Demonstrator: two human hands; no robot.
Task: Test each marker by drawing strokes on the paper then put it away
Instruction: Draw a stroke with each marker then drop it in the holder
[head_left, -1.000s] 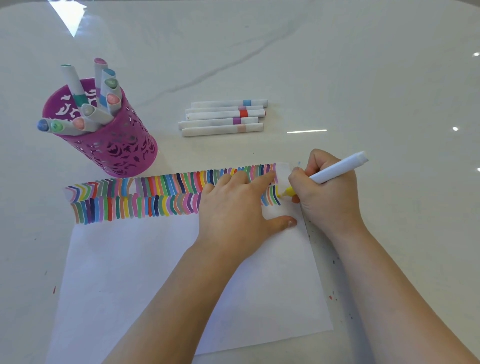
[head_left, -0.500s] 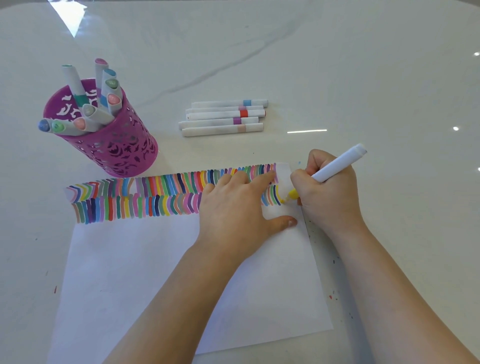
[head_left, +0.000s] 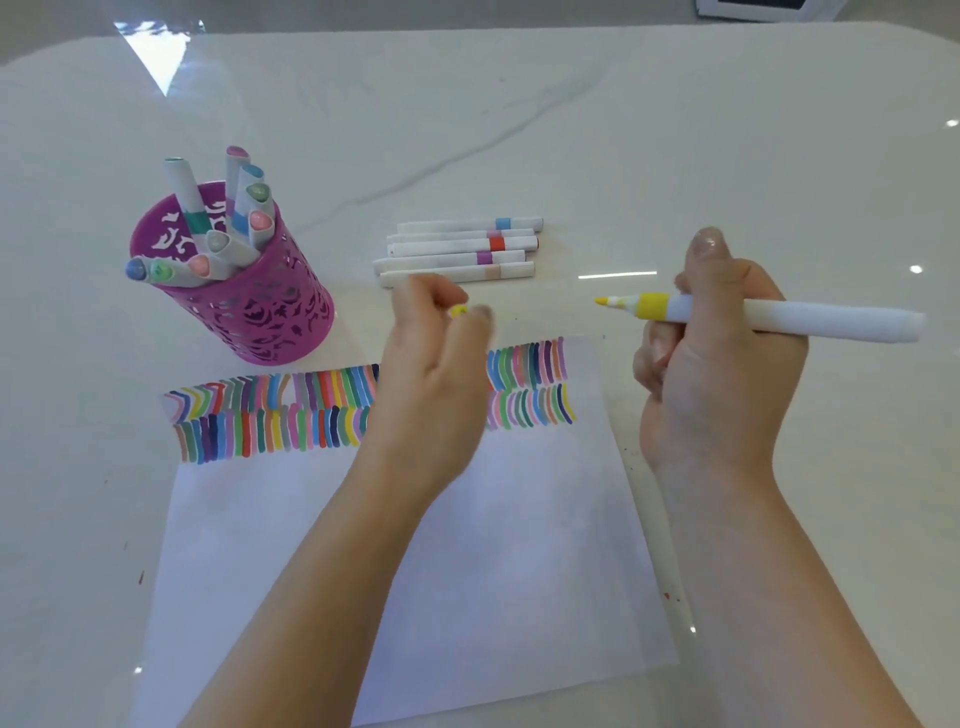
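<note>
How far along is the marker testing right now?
Done: two rows of strokes cross the paper, and capped markers stand in the purple cup. In hand: the right hand holds the uncapped yellow marker; the left hand pinches what looks like its yellow cap. Left: cap it, store it, then probably test the five loose markers.

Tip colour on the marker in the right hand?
Yellow. The marker has a yellow tip and collar, white barrel. Head view.

Head-worn camera is looking forward and down.
It is sitting close above the table (head_left: 727, 156), facing its far edge, with the paper (head_left: 519, 571) centred in the lower frame.
</note>
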